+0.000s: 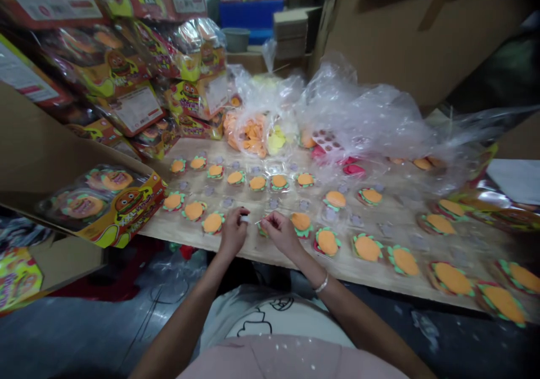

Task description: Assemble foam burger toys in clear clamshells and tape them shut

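Observation:
At the table's near edge, my left hand (pixel 234 231) has its fingers curled, with a small whitish piece at the fingertips that is too small to name. Close by on its right, my right hand (pixel 279 230) is pinched on something thin and pale I cannot make out. Under its fingers a toy burger (pixel 262 231) is partly hidden. Another toy burger (pixel 301 222), with an orange bun top and green edge, lies just right of that hand. To the left of my left hand lies a toy burger (pixel 213 222) in a clear shell.
Rows of toy burgers in clear plastic shells cover the wooden table (pixel 248 247). Clear bags (pixel 253 129) of orange and yellow pieces stand behind, beside crumpled plastic film (pixel 363 114). Printed burger boxes (pixel 194 95) are stacked back left; an open carton (pixel 130 210) sits left.

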The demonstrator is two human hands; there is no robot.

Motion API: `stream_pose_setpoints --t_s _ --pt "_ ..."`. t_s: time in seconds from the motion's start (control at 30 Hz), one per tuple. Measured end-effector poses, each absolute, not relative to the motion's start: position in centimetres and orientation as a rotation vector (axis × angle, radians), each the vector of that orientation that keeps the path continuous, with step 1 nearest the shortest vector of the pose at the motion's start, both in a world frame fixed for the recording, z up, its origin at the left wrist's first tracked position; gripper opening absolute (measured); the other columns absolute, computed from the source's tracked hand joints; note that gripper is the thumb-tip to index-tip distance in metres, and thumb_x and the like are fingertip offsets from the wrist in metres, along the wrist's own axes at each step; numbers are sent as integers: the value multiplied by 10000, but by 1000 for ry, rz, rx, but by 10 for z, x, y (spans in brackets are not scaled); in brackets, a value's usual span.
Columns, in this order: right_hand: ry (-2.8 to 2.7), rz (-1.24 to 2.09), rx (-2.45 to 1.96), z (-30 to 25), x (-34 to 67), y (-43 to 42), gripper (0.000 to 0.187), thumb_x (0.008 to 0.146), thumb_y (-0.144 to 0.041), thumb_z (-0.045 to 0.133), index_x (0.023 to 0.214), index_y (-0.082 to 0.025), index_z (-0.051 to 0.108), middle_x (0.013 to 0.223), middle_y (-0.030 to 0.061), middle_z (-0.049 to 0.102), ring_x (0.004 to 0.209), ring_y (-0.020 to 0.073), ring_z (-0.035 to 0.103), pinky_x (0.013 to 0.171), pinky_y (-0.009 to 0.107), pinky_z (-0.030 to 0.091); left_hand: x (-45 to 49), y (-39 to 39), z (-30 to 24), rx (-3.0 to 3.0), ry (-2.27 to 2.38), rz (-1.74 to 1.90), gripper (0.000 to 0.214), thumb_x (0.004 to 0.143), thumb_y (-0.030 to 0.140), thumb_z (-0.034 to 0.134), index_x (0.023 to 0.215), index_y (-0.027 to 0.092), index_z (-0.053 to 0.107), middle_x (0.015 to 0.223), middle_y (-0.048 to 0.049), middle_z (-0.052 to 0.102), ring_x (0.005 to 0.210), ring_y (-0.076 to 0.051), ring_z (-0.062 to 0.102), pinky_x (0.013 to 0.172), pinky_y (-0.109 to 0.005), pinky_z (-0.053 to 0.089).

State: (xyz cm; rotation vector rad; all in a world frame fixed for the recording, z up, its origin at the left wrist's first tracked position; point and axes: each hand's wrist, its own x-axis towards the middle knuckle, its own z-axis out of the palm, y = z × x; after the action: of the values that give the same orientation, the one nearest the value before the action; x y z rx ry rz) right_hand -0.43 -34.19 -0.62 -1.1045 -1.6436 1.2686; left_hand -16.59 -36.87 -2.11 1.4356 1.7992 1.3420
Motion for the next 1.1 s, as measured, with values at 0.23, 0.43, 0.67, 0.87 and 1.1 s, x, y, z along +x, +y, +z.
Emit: stream_pose_setpoints --t_s 0.23,0.43,0.67,0.87,1.1 --pt "-1702 1233 -1134 -5 -10 -334 130 791 -283 553 727 -178 595 640 -6 619 588 127 554 547 230 407 -170 -356 -25 1636 1980 1236 340 668 52 463 926 164 652 1234 -146 507 1225 -309 442 983 -487 372" --pt "-1670 1298 -1093 -5 -3 -332 153 797 -285 555 687 -180 575 603 -9 636 561 126 570 528 229 411 -169 -368 -14 1450 1935 1296 310 671 116 519 948 176 645 1024 -95 620 912 -233 591 792 -373 472" --pt "-1726 1498 -931 26 29 -349 186 801 -303 566 664 -178 558 615 -4 624 573 126 576 550 238 426 -165 -405 33 1085 1578 1229 119 637 230 681 661 159 587 605 18 570 575 -118 517 560 -216 404" --pt "-1681 1691 -867 65 54 -379 213 794 -355 591 680 -178 557 621 -7 615 574 129 607 524 227 423 -150 -438 62 953 1097 1257 185 627 174 713 632 160 529 901 -18 602 649 -99 518 575 -204 410" --pt "-1953 1386 -967 80 54 -402 175 822 -284 566 683 -178 572 592 -18 602 526 99 487 488 210 335 -141 -451 64 889 1034 1205 330 707 285 683 525 145 446 858 -64 655 584 -116 587 508 -210 373"
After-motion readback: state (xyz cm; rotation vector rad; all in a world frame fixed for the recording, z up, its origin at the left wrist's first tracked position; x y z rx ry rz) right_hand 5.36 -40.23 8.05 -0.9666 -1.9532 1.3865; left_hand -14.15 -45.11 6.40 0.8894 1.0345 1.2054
